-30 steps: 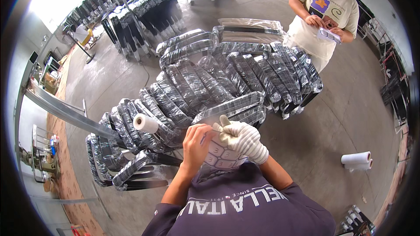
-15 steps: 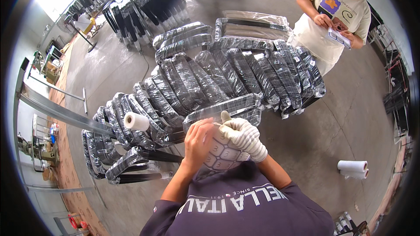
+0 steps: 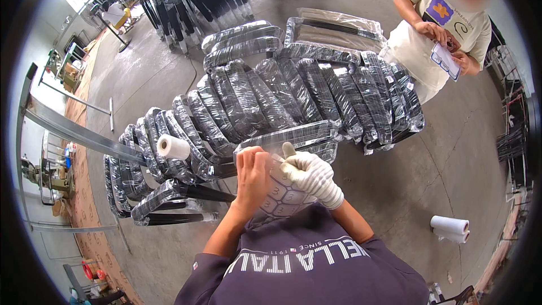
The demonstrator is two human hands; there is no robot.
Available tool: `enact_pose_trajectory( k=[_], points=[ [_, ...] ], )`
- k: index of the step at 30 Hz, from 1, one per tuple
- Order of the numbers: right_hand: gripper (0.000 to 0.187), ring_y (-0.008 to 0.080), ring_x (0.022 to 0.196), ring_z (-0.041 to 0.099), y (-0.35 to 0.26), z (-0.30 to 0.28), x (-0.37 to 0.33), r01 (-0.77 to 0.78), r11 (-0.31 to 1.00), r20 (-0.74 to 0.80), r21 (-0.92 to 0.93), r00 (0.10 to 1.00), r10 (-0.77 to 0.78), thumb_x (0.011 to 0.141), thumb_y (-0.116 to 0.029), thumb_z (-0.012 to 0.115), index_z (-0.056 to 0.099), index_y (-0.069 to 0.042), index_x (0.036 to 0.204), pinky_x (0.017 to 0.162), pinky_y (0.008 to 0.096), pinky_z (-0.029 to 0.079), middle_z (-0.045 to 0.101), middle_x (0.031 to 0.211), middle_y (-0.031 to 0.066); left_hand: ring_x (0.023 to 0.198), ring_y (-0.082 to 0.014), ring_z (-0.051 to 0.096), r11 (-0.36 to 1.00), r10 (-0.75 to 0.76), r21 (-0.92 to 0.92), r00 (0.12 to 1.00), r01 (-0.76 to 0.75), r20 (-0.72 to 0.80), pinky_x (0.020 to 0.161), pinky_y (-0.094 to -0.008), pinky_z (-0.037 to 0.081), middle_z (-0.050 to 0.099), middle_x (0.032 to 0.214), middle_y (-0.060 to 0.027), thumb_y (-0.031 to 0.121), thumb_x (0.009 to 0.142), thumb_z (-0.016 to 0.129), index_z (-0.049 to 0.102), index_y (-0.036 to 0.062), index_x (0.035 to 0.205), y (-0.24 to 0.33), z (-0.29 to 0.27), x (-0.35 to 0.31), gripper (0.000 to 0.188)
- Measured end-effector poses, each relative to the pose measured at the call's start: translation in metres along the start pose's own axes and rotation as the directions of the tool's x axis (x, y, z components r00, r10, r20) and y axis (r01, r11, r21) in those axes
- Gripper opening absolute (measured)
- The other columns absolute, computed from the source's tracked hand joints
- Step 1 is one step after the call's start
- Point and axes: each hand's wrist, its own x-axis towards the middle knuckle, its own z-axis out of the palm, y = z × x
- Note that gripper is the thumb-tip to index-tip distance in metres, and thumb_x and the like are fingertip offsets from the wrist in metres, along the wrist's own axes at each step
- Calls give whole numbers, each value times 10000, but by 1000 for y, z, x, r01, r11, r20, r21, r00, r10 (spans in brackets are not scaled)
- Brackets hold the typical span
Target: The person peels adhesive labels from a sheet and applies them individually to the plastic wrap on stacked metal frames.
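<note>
My left hand (image 3: 253,176) is bare and held upright in front of my chest, its fingers bent and close together. Facing it, my right hand (image 3: 311,176) wears a white knitted glove and is closed in a pinch. A small pale sliver (image 3: 278,158) shows between the two hands at the right fingertips; its kind cannot be made out. Below them hangs a pale cloth with a hexagon pattern (image 3: 286,195), against my dark shirt. Just beyond my hands lies a black frame wrapped in clear film (image 3: 296,135).
Rows of film-wrapped black frames (image 3: 248,96) spread ahead. On their left part lies a roll of clear film (image 3: 173,147). More film rolls (image 3: 450,226) lie on the floor at right. Another person (image 3: 440,28) stands far right holding a flat white thing. A metal rail (image 3: 84,135) crosses at left.
My left hand has shifted slightly left, its fingers now more upright. My right hand keeps its pinch. The whole view has turned a little, and the other person's flat white thing is tilted more steeply.
</note>
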Motion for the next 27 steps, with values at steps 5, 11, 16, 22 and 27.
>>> enact_pose_trajectory(
  k=[5, 11, 16, 22, 27],
  points=[
    [259, 121, 494, 479, 11, 10, 6, 15, 1000, -104, -5, 994, -15, 821, -227, 564, 605, -19, 672, 513, 262, 387, 531, 541, 74, 949, -253, 402, 945, 139, 292, 989, -148, 50, 813, -361, 302, 429, 967, -82, 41, 665, 533, 521, 75, 868, 2, 2, -8, 206],
    [275, 245, 616, 564, 19, 10, 6, -88, 996, -49, 23, 995, 89, 819, -302, 564, 643, -49, 744, 580, 329, 422, 580, 668, 130, 957, -214, 412, 926, 169, 321, 978, -199, 118, 804, -333, 293, 443, 977, -46, 67, 662, 544, 544, 87, 893, 1, 0, -5, 232],
    [272, 219, 577, 548, 23, 10, 5, 2, 998, -65, 59, 998, 2, 829, -293, 551, 641, -42, 776, 564, 317, 413, 573, 637, 117, 934, -218, 432, 925, 182, 318, 977, -207, 109, 807, -332, 296, 461, 935, -46, 63, 658, 537, 530, 90, 865, 2, -2, -2, 209],
    [300, 66, 572, 457, 17, 2, 10, -151, 919, 134, 363, 985, 109, 835, -309, 560, 640, -22, 806, 551, 228, 392, 543, 619, 8, 893, -204, 453, 938, 210, 256, 971, -234, 118, 780, -327, 291, 490, 895, -36, 43, 672, 537, 484, 93, 842, 1, -4, 3, 186],
    [238, 27, 593, 450, 26, 7, 20, -270, 755, 247, 597, 958, 147, 807, -266, 617, 639, -29, 813, 539, 180, 364, 550, 663, -45, 862, -177, 488, 927, 273, 239, 957, -289, 99, 755, -329, 285, 538, 854, -16, 11, 663, 538, 456, 94, 810, 4, -2, -1, 187]
  ],
)
